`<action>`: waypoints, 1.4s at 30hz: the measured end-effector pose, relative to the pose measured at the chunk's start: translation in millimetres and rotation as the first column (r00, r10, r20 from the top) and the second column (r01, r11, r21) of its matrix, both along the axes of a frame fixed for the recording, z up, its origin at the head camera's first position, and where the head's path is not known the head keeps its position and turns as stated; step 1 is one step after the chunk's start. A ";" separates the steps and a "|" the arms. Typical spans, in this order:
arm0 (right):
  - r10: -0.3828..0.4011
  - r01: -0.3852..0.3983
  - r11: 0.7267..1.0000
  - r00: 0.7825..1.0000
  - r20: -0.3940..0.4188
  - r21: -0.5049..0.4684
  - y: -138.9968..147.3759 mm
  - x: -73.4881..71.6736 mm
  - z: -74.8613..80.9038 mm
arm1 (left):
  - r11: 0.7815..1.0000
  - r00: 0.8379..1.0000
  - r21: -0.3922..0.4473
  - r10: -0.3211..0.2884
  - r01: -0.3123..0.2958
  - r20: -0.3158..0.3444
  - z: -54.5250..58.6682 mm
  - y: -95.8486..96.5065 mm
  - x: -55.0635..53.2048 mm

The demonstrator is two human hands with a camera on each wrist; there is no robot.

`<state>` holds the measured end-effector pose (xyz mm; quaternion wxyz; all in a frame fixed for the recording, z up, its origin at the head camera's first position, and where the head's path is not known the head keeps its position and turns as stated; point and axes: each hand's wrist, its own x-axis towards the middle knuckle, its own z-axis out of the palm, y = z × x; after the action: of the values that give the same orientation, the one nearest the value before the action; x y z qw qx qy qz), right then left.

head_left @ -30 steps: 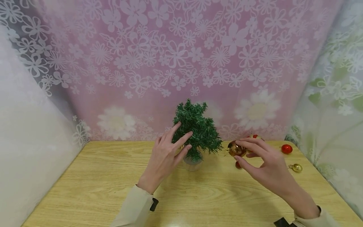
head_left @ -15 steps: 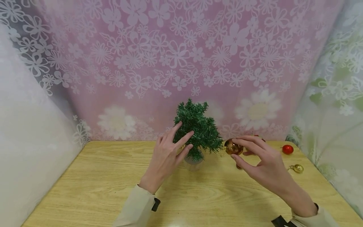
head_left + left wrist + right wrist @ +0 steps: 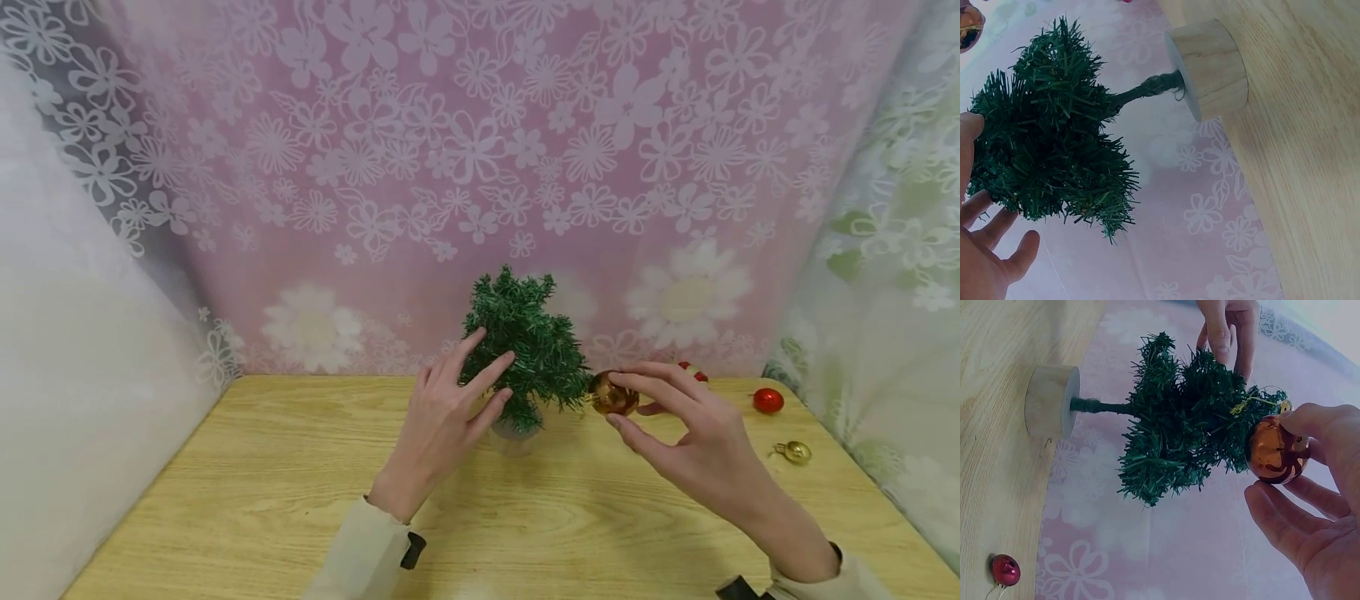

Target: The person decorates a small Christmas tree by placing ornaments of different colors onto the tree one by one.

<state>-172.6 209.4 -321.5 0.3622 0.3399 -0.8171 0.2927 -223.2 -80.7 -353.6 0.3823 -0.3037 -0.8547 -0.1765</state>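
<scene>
A small artificial Christmas tree (image 3: 528,337) stands upright on its round wooden base (image 3: 1217,70), in the middle of the table's back part. My left hand (image 3: 438,412) is at its left side, fingers spread, the fingertips touching the green branches. On the other side, my right hand (image 3: 697,437) pinches a shiny copper-coloured Christmas bauble (image 3: 1277,450) between thumb and fingers. The bauble is beside the right branches in the head view, its cap toward the tree. A gold cord (image 3: 1249,403) trails from that cap over the needles; whether it is looped on a branch I cannot tell.
Right of my right hand, a red bauble (image 3: 768,401) and a small gold bauble (image 3: 795,452) lie on the wooden table (image 3: 300,483). A red-and-white ornament (image 3: 693,372) is partly hidden behind that hand. A dark red bauble (image 3: 1005,570) shows in the right wrist view. Flowered cloth (image 3: 450,167) hangs behind.
My right hand has moved slightly left, bringing the copper-coloured bauble up to the tree's right branches. My left hand has kept its place at the tree.
</scene>
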 end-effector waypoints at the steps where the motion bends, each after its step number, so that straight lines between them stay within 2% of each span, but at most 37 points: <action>1: 0.004 -0.004 1.000 1.000 0.002 -0.001 -0.4 0.1 -0.2 | 1.000 1.000 0.018 -0.012 0.012 -0.007 -0.5 0.0 0.5; 5: 0.024 -0.024 1.000 0.999 0.026 -0.003 -2.4 0.5 -0.5 | 0.987 0.993 0.129 -0.085 0.095 -0.080 -0.8 1.7 5.4; 7: 0.032 -0.032 0.999 0.999 0.041 -0.005 -3.5 0.7 -0.5 | 0.968 0.983 0.194 -0.136 0.158 -0.122 -0.5 4.2 9.7; 9: 0.042 -0.042 0.999 0.998 0.045 -0.007 -4.9 0.6 -0.5 | 0.942 0.972 0.251 -0.193 0.221 -0.133 0.2 7.7 15.2; 11: 0.052 -0.052 0.999 0.998 0.033 -0.008 -6.7 0.3 -0.9 | 0.907 0.957 0.306 -0.276 0.290 -0.090 0.2 11.3 21.3; 13: 0.061 -0.061 0.998 0.998 0.013 -0.007 -8.6 0.1 -0.8 | 0.867 0.930 0.366 -0.368 0.340 0.008 0.6 14.9 27.6; 14: 0.064 -0.064 0.998 0.998 0.001 -0.006 -9.4 0.2 -0.5 | 0.845 0.908 0.399 -0.414 0.355 0.068 0.8 16.7 30.4; 15: 0.067 -0.067 0.998 0.998 -0.008 -0.004 -10.2 0.5 -0.4 | 0.824 0.878 0.440 -0.457 0.358 0.141 0.9 18.3 33.2; 17: 0.075 -0.075 0.997 0.997 -0.032 -0.007 -11.7 1.4 -0.1 | 0.792 0.807 0.515 -0.518 0.328 0.283 1.4 21.8 38.3; 19: 0.077 -0.077 0.997 0.996 -0.052 -0.007 -12.7 2.7 0.3 | 0.779 0.739 0.565 -0.546 0.272 0.395 2.2 25.2 42.4; 21: 0.076 -0.077 0.997 0.995 -0.066 -0.007 -13.3 4.3 0.4 | 0.773 0.675 0.597 -0.560 0.215 0.481 2.9 28.0 45.2; 25: 0.069 -0.070 0.998 0.995 -0.070 -0.001 -14.2 7.5 0.2 | 0.762 0.583 0.626 -0.587 0.166 0.561 2.7 31.7 47.1; 27: 0.069 -0.069 0.998 0.995 -0.072 0.003 -14.9 8.7 -0.1 | 0.758 0.551 0.632 -0.601 0.162 0.579 1.8 32.6 47.3; 30: 0.077 -0.076 0.997 0.995 -0.067 0.012 -16.6 10.3 -0.6 | 0.750 0.521 0.640 -0.617 0.163 0.590 0.2 33.8 46.7; 34: 0.081 -0.081 0.997 0.996 -0.042 0.021 -17.8 11.9 -2.1 | 0.748 0.500 0.646 -0.623 0.155 0.601 -2.3 35.6 45.3; 39: 0.076 -0.076 0.997 0.997 -0.021 0.033 -17.2 12.6 -3.2 | 0.744 0.491 0.650 -0.628 0.154 0.603 -4.6 36.4 43.6; 42: 0.061 -0.061 0.997 0.998 0.001 0.044 -16.8 13.3 -2.7 | 0.731 0.502 0.667 -0.636 0.148 0.586 -4.3 35.4 44.2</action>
<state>-159.3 192.7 -324.3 0.3458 0.3726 -0.8125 0.2854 -179.0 -45.4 -357.9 -0.0185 -0.2697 -0.7470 -0.6074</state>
